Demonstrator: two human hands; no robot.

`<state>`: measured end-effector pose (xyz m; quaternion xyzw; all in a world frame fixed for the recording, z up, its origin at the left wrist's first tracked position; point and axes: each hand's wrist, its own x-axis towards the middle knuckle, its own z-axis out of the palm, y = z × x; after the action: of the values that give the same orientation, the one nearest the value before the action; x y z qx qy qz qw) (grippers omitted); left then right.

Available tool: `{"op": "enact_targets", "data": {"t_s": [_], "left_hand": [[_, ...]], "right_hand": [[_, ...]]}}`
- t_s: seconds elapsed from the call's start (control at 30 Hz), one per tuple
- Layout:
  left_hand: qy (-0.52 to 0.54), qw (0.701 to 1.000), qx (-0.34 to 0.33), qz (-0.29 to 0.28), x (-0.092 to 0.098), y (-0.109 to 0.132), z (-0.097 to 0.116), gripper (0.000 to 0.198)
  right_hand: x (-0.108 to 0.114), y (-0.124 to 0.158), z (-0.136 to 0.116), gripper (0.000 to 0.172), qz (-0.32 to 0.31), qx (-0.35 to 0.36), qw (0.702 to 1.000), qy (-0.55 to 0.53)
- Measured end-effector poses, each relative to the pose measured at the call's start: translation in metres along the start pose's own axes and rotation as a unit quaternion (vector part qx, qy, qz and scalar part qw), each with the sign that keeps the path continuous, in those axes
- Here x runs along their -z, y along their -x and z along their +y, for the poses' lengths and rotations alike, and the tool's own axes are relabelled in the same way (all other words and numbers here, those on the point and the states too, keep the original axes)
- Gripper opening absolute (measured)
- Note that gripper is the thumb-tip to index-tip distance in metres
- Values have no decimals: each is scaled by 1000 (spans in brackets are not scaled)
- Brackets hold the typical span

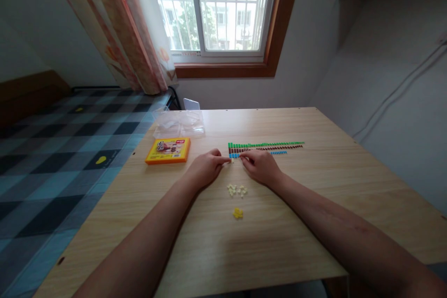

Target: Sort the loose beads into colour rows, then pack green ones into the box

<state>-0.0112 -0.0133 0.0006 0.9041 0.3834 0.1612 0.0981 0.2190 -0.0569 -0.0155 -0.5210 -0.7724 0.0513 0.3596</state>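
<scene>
Apart, the left hand [208,167] extends a fingertip to a pale piece [232,161] and the right hand [261,166] bunches by the blue row [279,152]; any grip is too small to tell. Lining-up seems in hand, likely calling next for a light pinch from the pale pile [232,190] below both hands.

There are three long rows of pieces [267,144] [273,148] [279,152] and one yellow box [168,151].

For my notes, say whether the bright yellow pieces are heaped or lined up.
Heaped: the bright yellow pieces lie bunched on the table, in no row.
</scene>
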Motion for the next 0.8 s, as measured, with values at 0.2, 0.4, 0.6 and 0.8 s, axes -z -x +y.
{"op": "enact_targets", "data": {"t_s": [0.2, 0.4, 0.6, 0.8], "left_hand": [[8, 1000, -4, 17, -3, 0, -4, 35], [-1, 1000, -4, 9, -3, 0, -3, 32], [3, 1000, -5, 1, -1, 0, -2, 30], [2, 1000, -13, 2, -2, -1, -3, 33]], "right_hand": [[0, 0, 2, 20, 4, 0, 1000, -7], [0, 1, 4, 19, -7, 10, 1000, -23], [0, 1, 4, 19, -6, 14, 1000, -28], [-1, 2, 6, 18, 2, 7, 999, -34]]}}
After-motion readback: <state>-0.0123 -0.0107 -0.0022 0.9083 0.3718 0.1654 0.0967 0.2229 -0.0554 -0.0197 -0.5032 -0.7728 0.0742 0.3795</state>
